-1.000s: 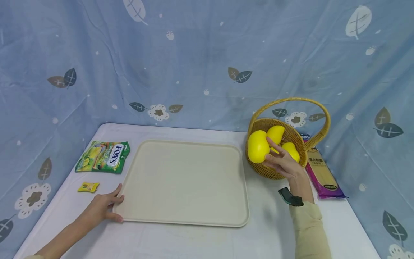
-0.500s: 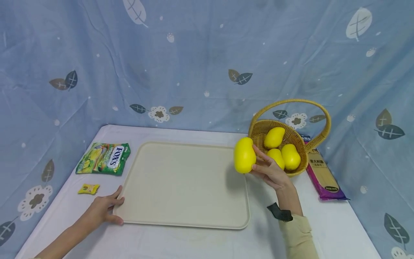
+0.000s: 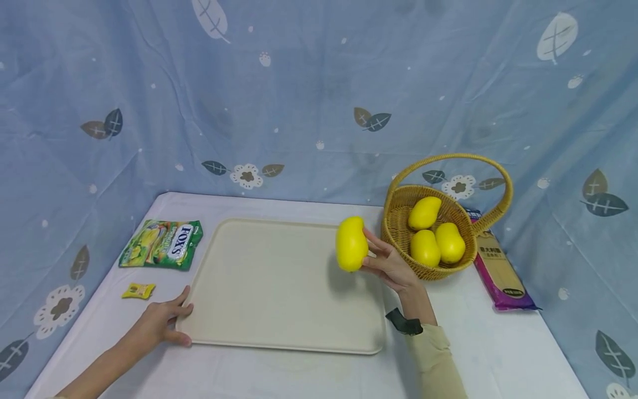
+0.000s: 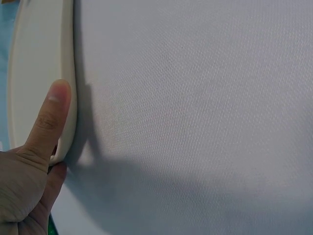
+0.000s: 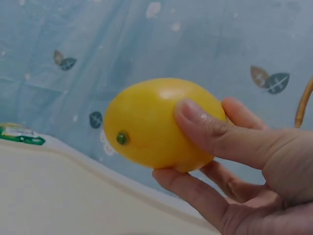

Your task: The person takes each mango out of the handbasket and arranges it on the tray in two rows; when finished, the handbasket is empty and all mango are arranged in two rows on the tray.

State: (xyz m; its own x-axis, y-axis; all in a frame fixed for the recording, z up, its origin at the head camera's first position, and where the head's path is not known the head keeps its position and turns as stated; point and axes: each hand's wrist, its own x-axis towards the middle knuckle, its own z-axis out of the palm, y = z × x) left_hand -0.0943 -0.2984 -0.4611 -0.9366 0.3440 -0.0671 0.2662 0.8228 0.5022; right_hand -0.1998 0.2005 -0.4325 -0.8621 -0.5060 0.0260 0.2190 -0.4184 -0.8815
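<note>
My right hand (image 3: 391, 266) holds a yellow mango (image 3: 351, 244) above the right part of a cream tray (image 3: 279, 288). In the right wrist view the thumb presses the side of the mango (image 5: 156, 125), the other fingers curl behind and under it, and a green stem dot faces the camera. My left hand (image 3: 159, 321) grips the tray's front left corner. In the left wrist view its thumb (image 4: 51, 115) lies on the tray rim (image 4: 68, 58), with a finger around the corner below. A wicker basket (image 3: 399, 224) on the right contains three more mangoes (image 3: 425, 213).
A green Fox's candy bag (image 3: 160, 244) lies left of the tray, with a small yellow wrapped packet (image 3: 138, 291) in front of it. A purple pasta pack (image 3: 500, 271) lies right of the basket, whose tall handle (image 3: 451, 157) arches upward. Blue patterned cloth (image 3: 299, 111) hangs behind.
My right hand has carried the mango leftward and slightly down, from over the basket to over the tray's right part. The left hand has stayed at the tray corner.
</note>
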